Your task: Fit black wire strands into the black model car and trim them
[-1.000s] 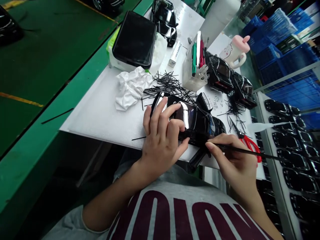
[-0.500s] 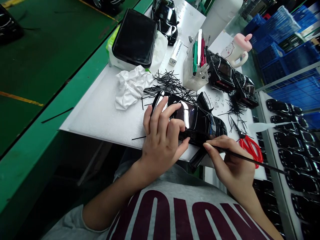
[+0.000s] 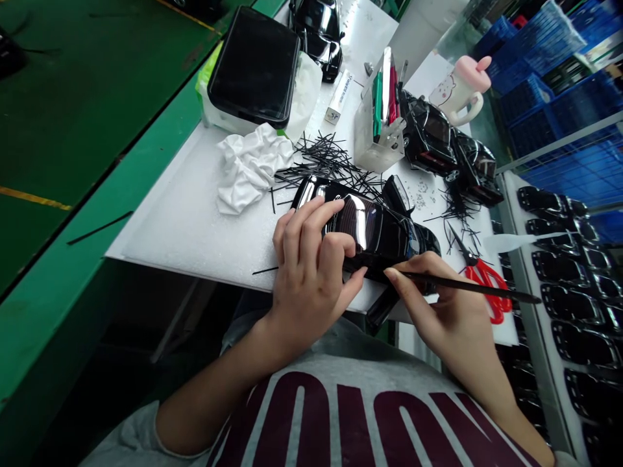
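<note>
A glossy black toy car point(image 3: 374, 230) lies at the near edge of the white foam board point(image 3: 195, 220). My left hand point(image 3: 311, 272) is wrapped over its rear roof, fingers curled, thumb against its side. My right hand point(image 3: 440, 305) pinches a thin black strip point(image 3: 467, 287) that runs right from my fingertips; its tip meets the car's near side by my left thumb. One of the car's doors point(image 3: 384, 305) hangs open below the board's edge.
A heap of black strips point(image 3: 331, 162), a crumpled white cloth point(image 3: 248, 165), red scissors point(image 3: 484, 279), a clear tool holder point(image 3: 379, 126), more black cars point(image 3: 452, 155), a pink-lidded cup point(image 3: 460, 91) and a black box point(image 3: 256, 68) sit on the board. Trays of black parts point(image 3: 569, 279) line the right.
My right hand has slid left along the car's side, bringing the strip's tip closer to my left thumb. The left hand keeps its hold. The view shifted slightly.
</note>
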Demonstrator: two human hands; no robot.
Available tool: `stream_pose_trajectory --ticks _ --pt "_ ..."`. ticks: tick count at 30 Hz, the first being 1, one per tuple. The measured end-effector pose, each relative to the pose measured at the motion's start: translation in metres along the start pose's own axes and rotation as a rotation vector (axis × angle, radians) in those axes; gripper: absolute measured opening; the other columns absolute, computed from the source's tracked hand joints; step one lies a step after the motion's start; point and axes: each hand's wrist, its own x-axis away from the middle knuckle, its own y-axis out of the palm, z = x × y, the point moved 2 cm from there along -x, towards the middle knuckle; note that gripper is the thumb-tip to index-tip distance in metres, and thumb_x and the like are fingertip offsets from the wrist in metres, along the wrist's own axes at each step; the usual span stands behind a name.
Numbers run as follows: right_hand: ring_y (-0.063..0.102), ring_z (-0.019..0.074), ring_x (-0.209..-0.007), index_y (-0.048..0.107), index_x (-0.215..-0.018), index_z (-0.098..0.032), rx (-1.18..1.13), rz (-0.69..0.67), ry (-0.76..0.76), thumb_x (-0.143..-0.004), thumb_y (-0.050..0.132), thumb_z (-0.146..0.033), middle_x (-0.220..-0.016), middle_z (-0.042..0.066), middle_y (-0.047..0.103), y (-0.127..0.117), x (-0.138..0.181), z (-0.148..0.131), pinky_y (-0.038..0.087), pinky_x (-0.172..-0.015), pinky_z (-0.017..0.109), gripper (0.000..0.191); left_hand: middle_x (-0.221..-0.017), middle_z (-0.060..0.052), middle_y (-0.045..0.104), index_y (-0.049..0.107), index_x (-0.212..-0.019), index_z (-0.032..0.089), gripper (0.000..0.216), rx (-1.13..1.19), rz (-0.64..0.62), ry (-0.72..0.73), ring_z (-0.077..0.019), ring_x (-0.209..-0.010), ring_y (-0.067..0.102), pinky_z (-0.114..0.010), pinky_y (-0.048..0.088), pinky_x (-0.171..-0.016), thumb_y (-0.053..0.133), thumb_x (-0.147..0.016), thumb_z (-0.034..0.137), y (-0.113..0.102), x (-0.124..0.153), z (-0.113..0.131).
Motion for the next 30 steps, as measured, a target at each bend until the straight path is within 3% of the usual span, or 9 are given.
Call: stream_pose_trajectory --ticks 8,14,19,30 --pt "0.061 0.0124 -0.069 0.065 -0.089 -0.024 -0.042 0.14 -0.031 -0.095 0.066 -0.015 -0.078 -0.002 0.065 0.005 0.008 0.009 0.049 -0.059 0.023 0.01 -0.132 -0.022 0.061 0.047 -0.096 0.022 0.033 -0.007 -0.002 -0.002 -0.0388 -0.132 0.053 -0.059 0.046 -0.11 0.074 -0.085 0.035 0.0 0.001 -0.001" --pt "0.061 0.0132 -0.074 0.069 -0.087 -0.024 -0.101 0.328 0.086 -0.091 0.072 -0.018 -0.08 -0.001 0.066 -0.007 0.016 0.006 0.05 -0.064 0.025 0.008 -0.133 -0.022 0.061 0.046 -0.097 0.023 0.033 -0.017 -0.004 -0.006 -0.0386 -0.133 0.052 -0.059 0.046 -0.111 0.075 -0.084 0.034 0.001 0.001 -0.001" --pt "0.061 0.0131 -0.072 0.069 -0.091 -0.025 -0.118 0.18 0.034 -0.092 0.069 -0.016 -0.081 -0.002 0.065 0.0 0.014 0.012 0.05 -0.062 0.025 0.009 -0.134 -0.02 0.061 0.046 -0.097 0.023 0.033 -0.009 0.005 -0.013 -0.0378 -0.133 0.052 -0.059 0.045 -0.112 0.074 -0.085 0.034 0.002 0.001 -0.001" --pt "0.061 0.0135 -0.073 0.066 -0.095 -0.023 -0.053 0.126 -0.068 -0.092 0.067 -0.01 -0.083 0.0 0.065 0.001 0.016 0.009 0.052 -0.064 0.027 0.014 -0.134 -0.019 0.061 0.046 -0.096 0.023 0.033 -0.005 -0.005 -0.021 -0.0369 -0.134 0.052 -0.059 0.045 -0.113 0.075 -0.084 0.033 0.001 0.0 0.0"
